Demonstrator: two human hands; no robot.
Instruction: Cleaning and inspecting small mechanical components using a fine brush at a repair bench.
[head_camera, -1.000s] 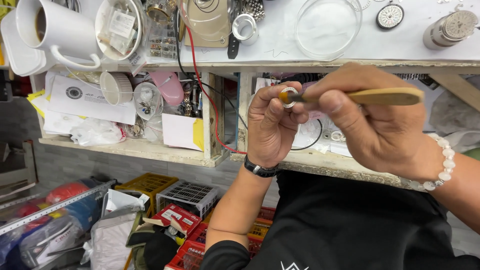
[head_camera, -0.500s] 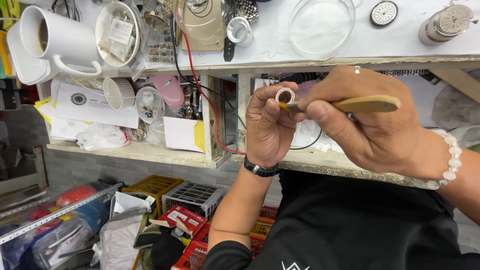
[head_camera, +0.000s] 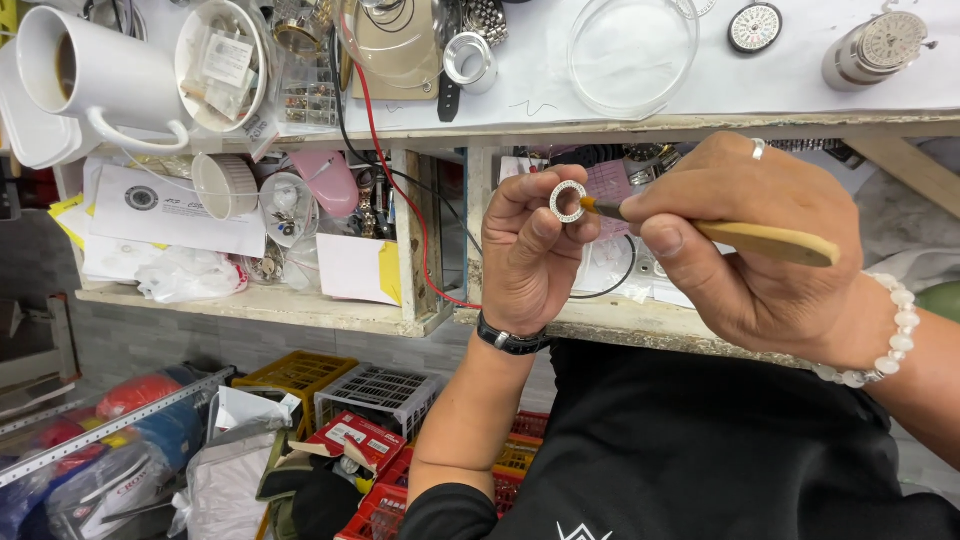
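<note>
- The left hand (head_camera: 535, 255) pinches a small silver ring (head_camera: 568, 201) between thumb and fingertips, holding it upright at the centre of the view, in front of the bench (head_camera: 620, 125) edge.
- The right hand (head_camera: 745, 250) is closed around a wooden-handled brush (head_camera: 745, 238); its dark tip touches the ring at 3 o'clock, and the handle runs out toward 3 o'clock past the knuckles.
- A silver band sits on one finger of the right hand, and a white bead bracelet (head_camera: 885, 335) circles that wrist; a black watch strap (head_camera: 512, 338) wraps the left wrist.
- On the bench top at 12 o'clock from the ring lies a clear glass dish (head_camera: 632, 50); a small watch dial (head_camera: 755, 27) lies at 1 o'clock, and a silver cylinder with a dial face (head_camera: 875, 50) further toward 2 o'clock.
- A white mug (head_camera: 85, 75) stands at 10 o'clock, well apart, with a white bowl of small packets (head_camera: 222, 65) just beside it.
- A red wire (head_camera: 400, 185) runs down from the bench top, passing to the left of the left hand.
- The shelf (head_camera: 260, 305) at 9 o'clock holds papers, a pink cup (head_camera: 330, 180) and small lidded pots.
- Both hands stand between the camera and the shelf compartment behind them, hiding much of what it holds.
- On the floor at 7 o'clock stand a yellow crate (head_camera: 290, 375), a white crate (head_camera: 375, 390) and red boxes (head_camera: 350, 440).
</note>
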